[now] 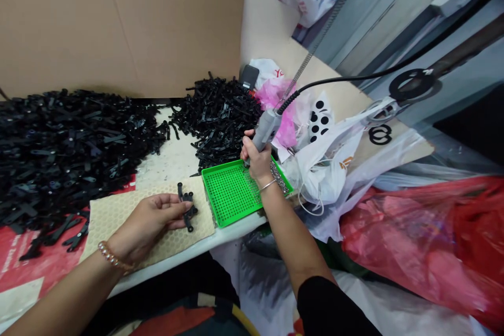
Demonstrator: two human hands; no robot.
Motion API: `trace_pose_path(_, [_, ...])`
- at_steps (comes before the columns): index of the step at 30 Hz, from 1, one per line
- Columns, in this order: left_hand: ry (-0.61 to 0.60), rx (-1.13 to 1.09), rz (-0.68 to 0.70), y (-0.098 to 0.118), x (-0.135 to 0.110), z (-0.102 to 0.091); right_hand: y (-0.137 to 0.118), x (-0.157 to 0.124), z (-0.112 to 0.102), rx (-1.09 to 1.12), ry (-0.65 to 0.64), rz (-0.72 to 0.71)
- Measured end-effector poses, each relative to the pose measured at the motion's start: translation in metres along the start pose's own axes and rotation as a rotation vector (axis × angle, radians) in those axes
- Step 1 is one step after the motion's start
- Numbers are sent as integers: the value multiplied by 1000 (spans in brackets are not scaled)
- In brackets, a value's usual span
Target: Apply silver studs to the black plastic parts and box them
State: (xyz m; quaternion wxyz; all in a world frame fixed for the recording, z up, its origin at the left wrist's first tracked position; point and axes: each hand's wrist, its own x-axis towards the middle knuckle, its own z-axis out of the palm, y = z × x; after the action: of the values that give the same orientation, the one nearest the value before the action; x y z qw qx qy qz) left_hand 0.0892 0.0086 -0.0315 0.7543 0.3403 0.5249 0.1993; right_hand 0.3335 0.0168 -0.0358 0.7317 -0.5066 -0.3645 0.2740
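Observation:
Between its thumb and fingers my left hand (155, 218) pinches a small black plastic bracket (189, 210) with rounded, holed ends. The bracket is held above a beige honeycomb-patterned mat (108, 215). My right hand (255, 160) is wrapped round a grey electric screwdriver (266, 128), which hangs from a coiled spring and has a black cable. Its tip points down over the right part of a green perforated tray (228, 194). Small metal screws (279, 176) lie along the tray's right side. Whether a screw sits on the tip is too small to tell.
A large heap of black plastic parts (66, 152) lies at the left, with a second pile (222, 115) behind the tray. A cardboard sheet (122, 26) stands at the back. White plastic bags (326, 168) and a red bag (433, 241) are at the right.

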Motion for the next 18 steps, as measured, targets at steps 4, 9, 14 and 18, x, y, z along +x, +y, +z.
trace_pose_path(4, [-15,-2,-1,-1,0,-1,3,2,-2,-33,-2,-7])
trace_pose_path(9, [-15,-12,-12,0,-2,0,6,2,-3,-8,-23,-14])
trace_pose_path(14, [-21,-20,-13,3,-5,1,4,1,-2,-17,-31,-22])
trace_pose_path(18, [-43,-8,-8,1,-3,0,4,0,-1,-53,-27,5])
